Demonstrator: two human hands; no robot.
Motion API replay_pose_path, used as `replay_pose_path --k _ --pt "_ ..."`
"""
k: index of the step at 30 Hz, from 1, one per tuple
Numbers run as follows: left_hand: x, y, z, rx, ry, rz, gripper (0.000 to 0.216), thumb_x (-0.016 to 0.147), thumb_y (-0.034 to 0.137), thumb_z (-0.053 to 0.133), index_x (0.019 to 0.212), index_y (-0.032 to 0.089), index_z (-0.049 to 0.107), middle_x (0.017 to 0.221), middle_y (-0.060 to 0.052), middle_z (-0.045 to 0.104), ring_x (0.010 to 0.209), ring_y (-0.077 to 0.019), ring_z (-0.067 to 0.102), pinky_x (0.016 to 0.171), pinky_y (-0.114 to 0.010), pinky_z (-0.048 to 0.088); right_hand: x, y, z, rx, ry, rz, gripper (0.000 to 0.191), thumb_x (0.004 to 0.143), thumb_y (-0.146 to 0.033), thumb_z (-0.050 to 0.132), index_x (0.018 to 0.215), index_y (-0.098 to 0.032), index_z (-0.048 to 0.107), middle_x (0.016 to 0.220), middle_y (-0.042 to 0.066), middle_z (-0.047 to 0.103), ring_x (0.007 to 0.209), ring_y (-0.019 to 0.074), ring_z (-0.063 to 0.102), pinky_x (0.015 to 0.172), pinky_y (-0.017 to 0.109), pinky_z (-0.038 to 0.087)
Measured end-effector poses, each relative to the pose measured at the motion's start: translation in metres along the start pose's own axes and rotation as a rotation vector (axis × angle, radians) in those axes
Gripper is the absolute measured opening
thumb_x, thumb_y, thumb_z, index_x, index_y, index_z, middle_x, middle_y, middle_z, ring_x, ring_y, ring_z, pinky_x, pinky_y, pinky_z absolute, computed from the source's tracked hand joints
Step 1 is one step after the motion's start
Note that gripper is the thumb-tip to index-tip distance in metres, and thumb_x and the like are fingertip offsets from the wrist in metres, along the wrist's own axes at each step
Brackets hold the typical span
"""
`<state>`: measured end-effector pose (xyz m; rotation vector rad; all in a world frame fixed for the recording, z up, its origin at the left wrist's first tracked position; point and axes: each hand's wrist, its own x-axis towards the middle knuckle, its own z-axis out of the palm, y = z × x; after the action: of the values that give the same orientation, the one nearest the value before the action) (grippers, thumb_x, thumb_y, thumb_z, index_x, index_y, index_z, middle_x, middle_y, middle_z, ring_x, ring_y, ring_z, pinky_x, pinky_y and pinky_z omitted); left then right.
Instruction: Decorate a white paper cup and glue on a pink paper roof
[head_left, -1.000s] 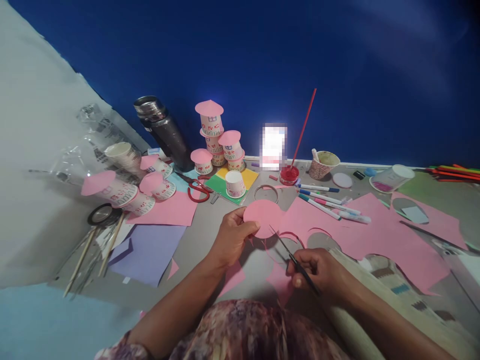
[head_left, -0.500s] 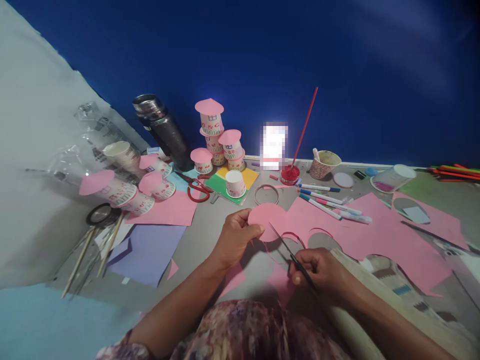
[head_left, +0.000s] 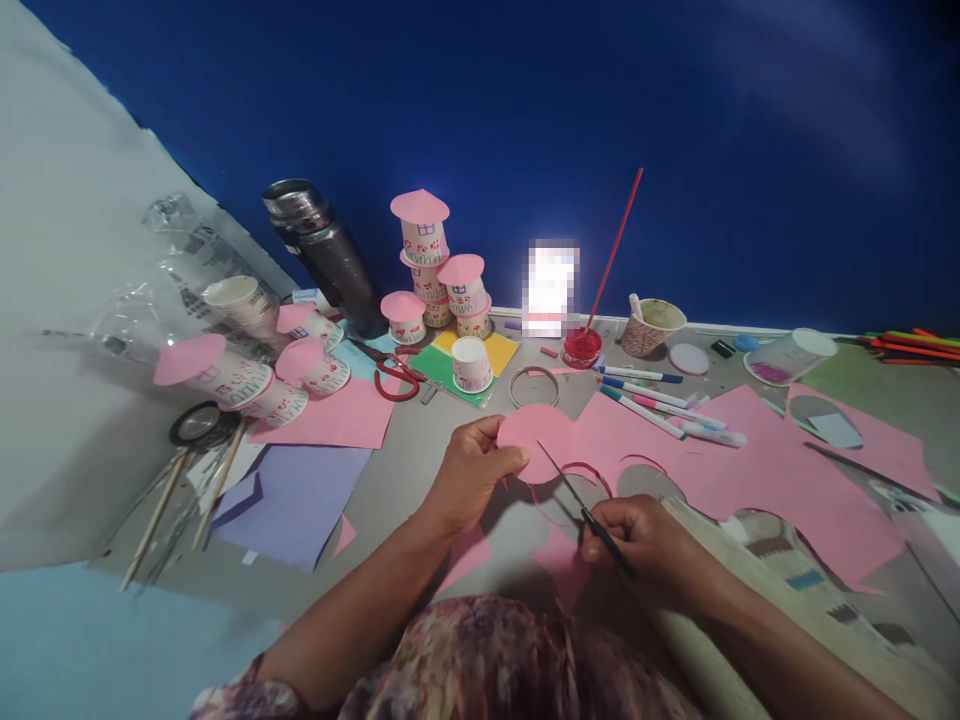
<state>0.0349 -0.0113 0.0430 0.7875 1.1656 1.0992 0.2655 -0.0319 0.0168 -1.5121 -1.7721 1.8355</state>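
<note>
My left hand (head_left: 480, 470) pinches a round disc of pink paper (head_left: 534, 430) by its left edge, thumb on top. In my right hand (head_left: 626, 540) is a pair of dark, slim scissors (head_left: 574, 487), their handle partly hidden by the fingers. The blades point up and left, with the tip lying over the disc near its middle. A thin curl of pink paper (head_left: 541, 510) hangs just below the disc. Behind it lies a large pink sheet (head_left: 757, 450) with round cut-outs along its edge. A tape ring (head_left: 534, 372) rests beyond the disc.
Decorated paper-cup towers (head_left: 424, 245) with pink cone roofs stand at the back. Around them are a dark flask (head_left: 334, 260), red-handled scissors (head_left: 397, 378), a red paint pot (head_left: 582, 350) with a stick, several markers (head_left: 645, 395), a patterned cup (head_left: 649, 330) and a purple sheet (head_left: 300, 505).
Both hands keep their hold on the paper disc and scissors. The scissors' tip has shifted very slightly on the disc, and the camera view has moved a little.
</note>
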Motion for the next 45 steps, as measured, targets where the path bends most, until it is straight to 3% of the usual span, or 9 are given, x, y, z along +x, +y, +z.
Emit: replay_pose_path --k 8,17,27,33,38,41,45 --pt "0.000 0.002 0.000 -0.004 0.004 -0.011 0.015 0.059 0.023 0.076 0.065 0.016 0.065 0.065 0.001 0.059 0.062 -0.0113 0.047 0.061 -0.026 0.038 0.000 -0.001 0.004 0.049 0.007 0.035 0.028 0.069 -0.043 0.071 0.059 -0.020 0.059 0.052 -0.006 0.038 0.056 0.0107 0.029 0.053 0.027 0.019" --pt "0.001 0.001 -0.002 -0.049 -0.034 -0.041 0.015 0.059 0.022 0.078 0.065 0.015 0.067 0.064 0.001 0.059 0.061 -0.0112 0.048 0.062 -0.028 0.039 0.000 -0.003 0.005 0.048 0.001 0.022 0.021 0.070 -0.037 0.066 0.062 -0.018 0.066 0.054 -0.005 0.044 0.056 0.0110 0.032 0.053 0.027 0.023" --pt "0.002 0.002 -0.002 -0.135 -0.071 -0.072 0.015 0.056 0.019 0.080 0.062 0.015 0.067 0.062 0.000 0.061 0.059 -0.0109 0.050 0.060 -0.026 0.041 0.000 -0.002 0.004 0.044 -0.012 0.010 0.021 0.071 -0.037 0.068 0.060 -0.019 0.062 0.054 -0.006 0.041 0.056 0.0111 0.030 0.054 0.027 0.022" --pt "0.000 0.003 -0.001 -0.227 -0.137 -0.106 0.022 0.061 0.027 0.083 0.077 0.013 0.077 0.068 -0.004 0.071 0.062 -0.0163 0.062 0.064 -0.029 0.050 0.000 -0.003 0.004 0.000 0.012 0.017 0.028 0.070 -0.043 0.070 0.059 -0.019 0.060 0.054 -0.006 0.040 0.057 0.0110 0.031 0.053 0.027 0.022" --pt "0.002 0.000 -0.004 -0.202 -0.086 -0.079 0.022 0.063 0.027 0.084 0.079 0.013 0.079 0.068 -0.004 0.071 0.061 -0.0148 0.060 0.063 -0.027 0.048 -0.002 -0.004 0.003 -0.001 0.001 0.024 0.018 0.071 -0.036 0.067 0.066 -0.018 0.069 0.057 -0.003 0.053 0.057 0.0119 0.037 0.054 0.027 0.024" --pt "0.005 0.001 -0.008 -0.221 -0.016 -0.047 0.023 0.062 0.026 0.085 0.079 0.013 0.080 0.071 -0.004 0.073 0.063 -0.0142 0.060 0.066 -0.026 0.047 -0.005 -0.004 -0.004 -0.061 0.069 0.002 0.020 0.072 -0.038 0.070 0.070 -0.018 0.070 0.058 -0.004 0.051 0.058 0.0122 0.037 0.055 0.027 0.024" --pt "0.002 0.000 -0.008 -0.237 -0.057 -0.047 0.029 0.062 0.030 0.090 0.085 0.014 0.082 0.077 -0.006 0.075 0.069 -0.0166 0.063 0.071 -0.029 0.049 -0.007 -0.004 -0.010 -0.113 0.224 -0.027 0.026 0.077 -0.044 0.070 0.071 -0.019 0.067 0.066 -0.001 0.058 0.064 0.0141 0.045 0.057 0.026 0.030"
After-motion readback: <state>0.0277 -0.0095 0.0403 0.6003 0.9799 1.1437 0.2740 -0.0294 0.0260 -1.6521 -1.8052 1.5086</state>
